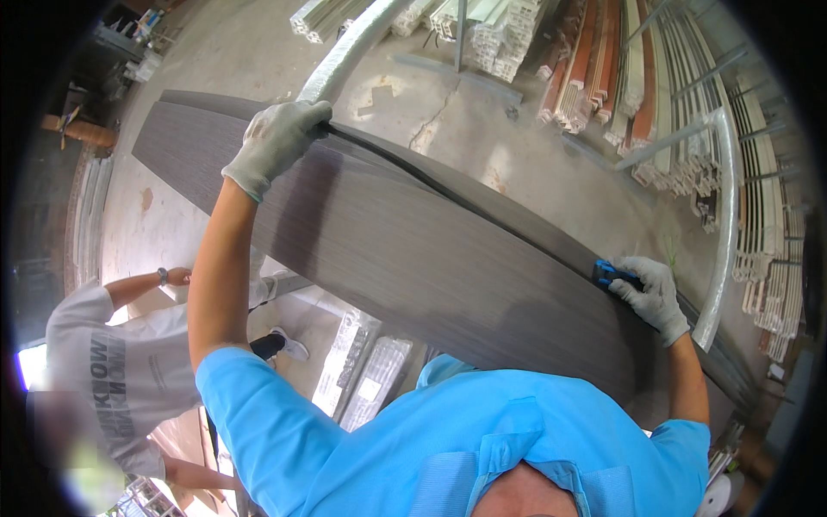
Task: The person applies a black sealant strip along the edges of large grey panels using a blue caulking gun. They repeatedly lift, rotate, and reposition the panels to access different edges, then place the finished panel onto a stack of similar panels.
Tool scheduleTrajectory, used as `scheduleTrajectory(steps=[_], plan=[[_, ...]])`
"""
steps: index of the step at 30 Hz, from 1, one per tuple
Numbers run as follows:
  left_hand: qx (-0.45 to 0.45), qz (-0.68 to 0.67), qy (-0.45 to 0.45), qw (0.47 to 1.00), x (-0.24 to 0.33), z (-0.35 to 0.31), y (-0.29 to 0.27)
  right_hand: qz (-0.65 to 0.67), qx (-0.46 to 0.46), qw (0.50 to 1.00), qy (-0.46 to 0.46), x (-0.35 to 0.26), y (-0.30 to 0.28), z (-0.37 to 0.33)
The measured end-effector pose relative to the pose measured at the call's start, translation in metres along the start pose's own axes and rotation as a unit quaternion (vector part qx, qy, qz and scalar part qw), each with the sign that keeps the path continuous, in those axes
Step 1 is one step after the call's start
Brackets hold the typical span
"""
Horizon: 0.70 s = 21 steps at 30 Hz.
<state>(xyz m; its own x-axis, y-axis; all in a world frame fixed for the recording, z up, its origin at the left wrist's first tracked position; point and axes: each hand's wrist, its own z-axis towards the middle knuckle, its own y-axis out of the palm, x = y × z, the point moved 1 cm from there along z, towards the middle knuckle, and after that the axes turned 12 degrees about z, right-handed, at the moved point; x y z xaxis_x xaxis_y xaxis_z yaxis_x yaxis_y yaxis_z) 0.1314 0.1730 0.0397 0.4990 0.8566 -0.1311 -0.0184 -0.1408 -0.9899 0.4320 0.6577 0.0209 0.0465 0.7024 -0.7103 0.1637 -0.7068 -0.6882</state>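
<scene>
A long gray board [413,250] stretches before the person [525,422]. The gloved left hand [277,142] curls over its far edge; whether it grips is unclear. The gloved right hand [655,299] is closed around a blue-and-black tool [610,275] at that edge, toward the right end.

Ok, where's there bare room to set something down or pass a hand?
Bare: the middle of the board, between left hand and right hand; most floor between board and stacked strips. Crowded: upper right, packed with those strips.
</scene>
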Motion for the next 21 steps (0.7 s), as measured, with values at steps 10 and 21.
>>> scheduleTrajectory(steps=[10, 21], plan=[[0.070, -0.214, 0.086, 0.970, -0.015, -0.003, 0.026, -0.004, -0.007, 0.999, -0.043, -0.006, 0.005, 0.007], [0.144, -0.374, -0.040, 0.915, -0.015, -0.007, 0.074, -0.081, -0.029, 0.975, -0.205, -0.069, 0.058, 0.111]])
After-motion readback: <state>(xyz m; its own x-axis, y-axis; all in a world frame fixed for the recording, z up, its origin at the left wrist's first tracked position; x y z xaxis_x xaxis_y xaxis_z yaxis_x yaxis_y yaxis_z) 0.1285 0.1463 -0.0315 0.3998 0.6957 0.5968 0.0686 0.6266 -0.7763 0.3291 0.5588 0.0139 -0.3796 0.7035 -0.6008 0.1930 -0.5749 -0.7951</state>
